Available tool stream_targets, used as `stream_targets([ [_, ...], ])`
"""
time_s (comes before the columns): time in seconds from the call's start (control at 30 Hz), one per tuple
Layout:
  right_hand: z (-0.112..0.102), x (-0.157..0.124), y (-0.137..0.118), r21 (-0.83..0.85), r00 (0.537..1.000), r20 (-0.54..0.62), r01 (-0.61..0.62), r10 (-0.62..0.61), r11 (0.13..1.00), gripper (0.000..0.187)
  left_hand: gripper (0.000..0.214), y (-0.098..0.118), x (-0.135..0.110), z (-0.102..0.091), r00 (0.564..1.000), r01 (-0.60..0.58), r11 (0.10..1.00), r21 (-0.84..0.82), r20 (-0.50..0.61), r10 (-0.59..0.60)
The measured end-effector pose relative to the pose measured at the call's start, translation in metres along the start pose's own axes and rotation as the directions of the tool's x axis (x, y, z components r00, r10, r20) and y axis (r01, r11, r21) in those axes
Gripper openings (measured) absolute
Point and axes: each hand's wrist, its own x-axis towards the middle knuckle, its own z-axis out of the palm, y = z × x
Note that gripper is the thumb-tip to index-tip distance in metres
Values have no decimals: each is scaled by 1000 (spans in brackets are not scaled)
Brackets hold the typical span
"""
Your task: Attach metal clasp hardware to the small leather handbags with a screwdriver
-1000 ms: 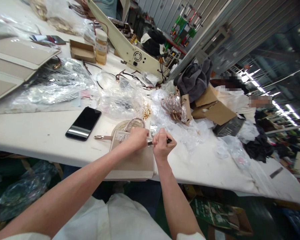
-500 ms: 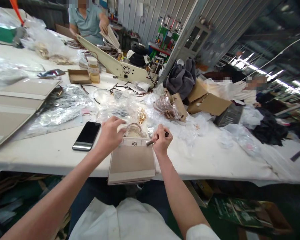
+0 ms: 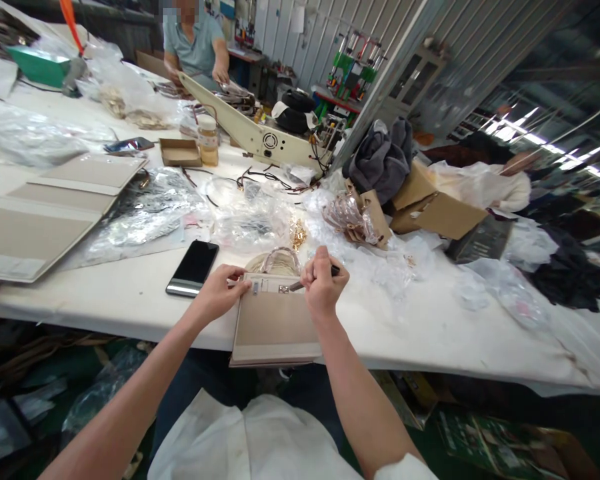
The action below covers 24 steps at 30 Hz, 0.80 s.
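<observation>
A small beige handbag [image 3: 275, 323] lies flat at the table's near edge, its wrapped handle [image 3: 279, 259] pointing away from me. My left hand [image 3: 221, 291] pinches the bag's strap with its metal tip at the bag's top left corner. Fisted around a dark-handled tool [image 3: 314, 277], my right hand [image 3: 323, 280] points the tip at the metal clasp on the bag's top flap.
A black phone [image 3: 193, 267] lies left of the bag. Clear plastic bags [image 3: 145, 213], flat beige panels [image 3: 45, 213], cardboard boxes [image 3: 430, 210] and grey cloth [image 3: 383, 157] crowd the white table [image 3: 430, 327]. A machine arm [image 3: 253, 133] stands behind. Another person [image 3: 195, 43] works at the far end.
My left hand came off the bag's top, reached toward the handle, then settled on the strap at the left corner. The view lifted, showing the far person. My right hand kept the tool.
</observation>
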Motion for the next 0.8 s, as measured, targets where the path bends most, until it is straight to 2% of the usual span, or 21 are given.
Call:
stream_targets([
  [0.2,33,-18,11,-20,999,44,21,-20,1000,63,37,-15,0,8,998,-37,999,31,-44,39],
  [0.33,37,-21,15,-8,997,64,-31,32,999,63,31,-17,-1,8,998,-46,999,17,-30,46],
  [0.5,37,-15,10,104,992,71,-112,105,988,62,26,-16,3,6,999,-42,999,13,-9,42],
  [0.63,45,-18,9,96,995,60,-81,75,992,61,27,-15,4,5,999,-28,1000,15,-16,28],
  [0.8,61,-30,15,31,996,85,-6,3,1000,61,31,-17,7,3,998,-49,999,10,37,49],
])
